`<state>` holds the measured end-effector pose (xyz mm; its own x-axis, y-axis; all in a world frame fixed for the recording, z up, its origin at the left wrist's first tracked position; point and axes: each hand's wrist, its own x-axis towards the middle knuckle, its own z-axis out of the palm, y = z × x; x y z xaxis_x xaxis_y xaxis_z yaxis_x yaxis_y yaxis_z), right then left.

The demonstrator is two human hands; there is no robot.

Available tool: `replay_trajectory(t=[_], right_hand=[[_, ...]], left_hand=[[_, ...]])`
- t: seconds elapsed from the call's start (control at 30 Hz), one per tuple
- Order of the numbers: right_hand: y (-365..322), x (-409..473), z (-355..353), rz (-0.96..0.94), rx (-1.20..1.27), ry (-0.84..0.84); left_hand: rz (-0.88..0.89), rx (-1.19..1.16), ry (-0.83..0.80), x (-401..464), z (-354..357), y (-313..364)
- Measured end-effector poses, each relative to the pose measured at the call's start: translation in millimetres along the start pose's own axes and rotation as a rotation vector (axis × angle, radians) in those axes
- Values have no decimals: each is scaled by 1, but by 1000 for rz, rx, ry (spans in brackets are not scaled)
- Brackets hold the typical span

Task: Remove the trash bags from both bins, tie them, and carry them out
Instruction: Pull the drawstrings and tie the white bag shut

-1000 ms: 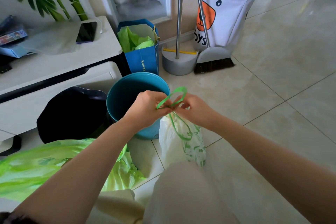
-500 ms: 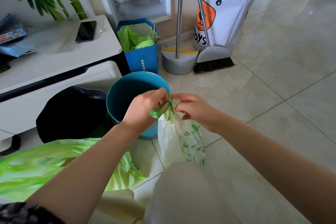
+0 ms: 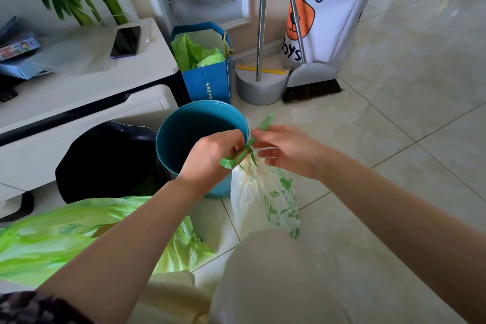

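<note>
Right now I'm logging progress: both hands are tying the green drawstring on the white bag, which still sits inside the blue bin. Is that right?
Not quite. In the head view the white bag stands on the floor tiles beside the blue bin, not inside. Both hands, left and right, do work the green drawstring.

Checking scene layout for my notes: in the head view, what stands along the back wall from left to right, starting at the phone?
Phone → blue paper bag → grey dustpan base → broom head → white toy bag.
</note>
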<state>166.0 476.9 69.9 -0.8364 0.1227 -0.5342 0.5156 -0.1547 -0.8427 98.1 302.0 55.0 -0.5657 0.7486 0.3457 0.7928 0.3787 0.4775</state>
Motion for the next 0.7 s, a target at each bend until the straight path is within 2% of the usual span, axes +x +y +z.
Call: replay_trajectory(t=[0.17, 0.33, 0.53, 0.7], right_hand=[[-5, 2, 9, -3, 54, -40], [-3, 4, 5, -73, 8, 33], [0, -1, -2, -131, -7, 83], [3, 5, -9, -173, -52, 218]], left_hand=[[119, 40, 4, 1, 2, 5], [128, 67, -21, 2, 4, 6], [46, 16, -90, 2, 4, 9], [-40, -122, -112, 0, 1, 3]])
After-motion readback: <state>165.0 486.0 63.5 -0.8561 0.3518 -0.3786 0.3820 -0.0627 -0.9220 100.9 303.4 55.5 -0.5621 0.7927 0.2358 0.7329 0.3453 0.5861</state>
